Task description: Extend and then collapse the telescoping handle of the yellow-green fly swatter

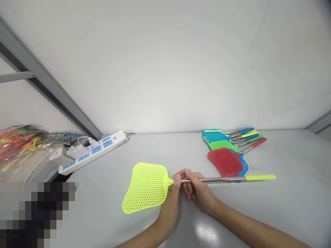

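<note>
A yellow fly swatter with a perforated head, a steel telescopic shaft and a yellow handle lies level across both my hands, just above the table. My left hand grips the shaft close to the neck of the head, thumb on top. Right beside it, my right hand pinches the shaft, its fingers curled underneath. The shaft is drawn out, with the handle end pointing right. Behind the handle rests a fanned pile of fly swatters in red, green, blue and yellow, their handles toward the right.
On the left, a white power strip with blue sockets holds plugged-in adapters and cables. Clear bags of colourful items lie beyond a grey metal frame. A white wall borders the back of the grey table.
</note>
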The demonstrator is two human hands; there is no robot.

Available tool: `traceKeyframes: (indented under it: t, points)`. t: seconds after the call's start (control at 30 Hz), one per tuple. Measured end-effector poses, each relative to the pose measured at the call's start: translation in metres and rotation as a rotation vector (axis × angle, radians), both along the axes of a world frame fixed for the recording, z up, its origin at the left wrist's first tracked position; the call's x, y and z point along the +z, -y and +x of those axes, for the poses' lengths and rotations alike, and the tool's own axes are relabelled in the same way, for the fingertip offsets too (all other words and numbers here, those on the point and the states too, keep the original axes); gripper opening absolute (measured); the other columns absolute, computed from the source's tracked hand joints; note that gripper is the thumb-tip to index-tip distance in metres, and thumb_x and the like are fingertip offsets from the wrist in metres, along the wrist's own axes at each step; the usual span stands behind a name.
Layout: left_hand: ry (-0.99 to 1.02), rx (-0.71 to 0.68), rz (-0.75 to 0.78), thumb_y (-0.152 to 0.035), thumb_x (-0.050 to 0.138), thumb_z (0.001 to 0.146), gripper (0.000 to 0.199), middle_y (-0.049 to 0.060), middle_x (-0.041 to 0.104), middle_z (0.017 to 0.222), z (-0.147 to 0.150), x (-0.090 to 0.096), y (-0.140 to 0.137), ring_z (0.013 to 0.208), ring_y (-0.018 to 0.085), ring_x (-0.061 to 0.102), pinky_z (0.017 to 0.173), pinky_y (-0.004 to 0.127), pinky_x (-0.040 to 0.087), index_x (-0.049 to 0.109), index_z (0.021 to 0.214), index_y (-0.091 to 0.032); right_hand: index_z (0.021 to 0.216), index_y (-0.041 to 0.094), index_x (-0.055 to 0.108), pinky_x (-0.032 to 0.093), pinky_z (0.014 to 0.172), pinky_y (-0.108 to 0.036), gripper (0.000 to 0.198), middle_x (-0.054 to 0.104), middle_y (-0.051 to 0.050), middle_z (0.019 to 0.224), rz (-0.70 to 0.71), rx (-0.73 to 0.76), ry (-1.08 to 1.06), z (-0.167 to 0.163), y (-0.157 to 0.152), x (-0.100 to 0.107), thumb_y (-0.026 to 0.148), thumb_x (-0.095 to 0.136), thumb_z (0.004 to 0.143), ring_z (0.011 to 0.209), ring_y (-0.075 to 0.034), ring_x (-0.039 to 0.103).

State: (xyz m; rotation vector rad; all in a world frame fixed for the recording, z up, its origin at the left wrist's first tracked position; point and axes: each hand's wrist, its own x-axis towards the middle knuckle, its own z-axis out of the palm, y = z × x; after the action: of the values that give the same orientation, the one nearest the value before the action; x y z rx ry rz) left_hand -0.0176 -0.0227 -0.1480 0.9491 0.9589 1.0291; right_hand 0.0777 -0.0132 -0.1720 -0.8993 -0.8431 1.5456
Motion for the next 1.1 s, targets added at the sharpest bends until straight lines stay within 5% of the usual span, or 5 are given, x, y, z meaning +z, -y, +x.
traceKeyframes:
  t: [0.13,0.33,0.53,0.8,1.1]
  points:
    - [-0.038,-0.022,0.058,-0.038,0.039,0.081,0.03,0.003,0.06,0.072,0.0,-0.004,0.0,0.082,0.017,0.052,0.083,0.03,0.033,0.061,0.078,-0.018,0.035,0.018,0.036,0.019,0.036,-0.023,0.051,0.036,0.003,0.028,-0.041,-0.003,-0.032,0.0,-0.002,-0.002,0.04,0.041,0.08,0.029,-0.008,0.033]
    - [-0.047,-0.054,0.1,-0.041,0.041,0.08,0.04,0.003,0.058,0.063,-0.001,-0.01,-0.002,0.069,0.015,0.052,0.073,0.027,0.036,0.051,0.05,-0.017,0.033,0.018,0.034,0.024,0.038,-0.023,0.052,0.033,0.005,0.027,-0.026,0.004,-0.03,-0.001,-0.003,0.002,0.04,0.048,0.077,0.03,-0.007,0.031]
    - [-0.001,0.044,0.031,-0.046,0.038,0.079,0.039,0.004,0.061,0.065,0.001,-0.013,-0.002,0.07,0.017,0.054,0.069,0.028,0.038,0.062,0.072,-0.015,0.034,0.017,0.038,0.022,0.037,-0.023,0.049,0.031,0.006,0.027,-0.008,0.013,-0.097,0.001,-0.002,0.005,0.039,0.05,0.076,0.029,-0.006,0.028]
    - [0.103,-0.063,0.084,-0.045,0.033,0.082,0.045,0.007,0.063,0.065,0.003,-0.002,-0.007,0.066,0.018,0.056,0.063,0.029,0.041,0.063,0.085,-0.012,0.039,0.017,0.041,0.024,0.037,-0.023,0.04,0.036,0.004,0.031,-0.004,-0.036,-0.279,0.004,-0.004,0.0,0.031,0.051,0.075,0.03,-0.006,0.026]
    - [0.14,0.071,0.01,-0.038,0.054,0.073,0.029,0.007,0.064,0.091,-0.002,-0.013,-0.015,0.081,0.017,0.057,0.081,0.032,0.039,0.066,0.086,-0.016,0.037,0.016,0.041,0.024,0.036,-0.022,0.04,0.032,0.005,0.03,0.017,-0.194,-0.329,0.003,-0.004,0.0,0.026,0.051,0.075,0.03,-0.006,0.023]
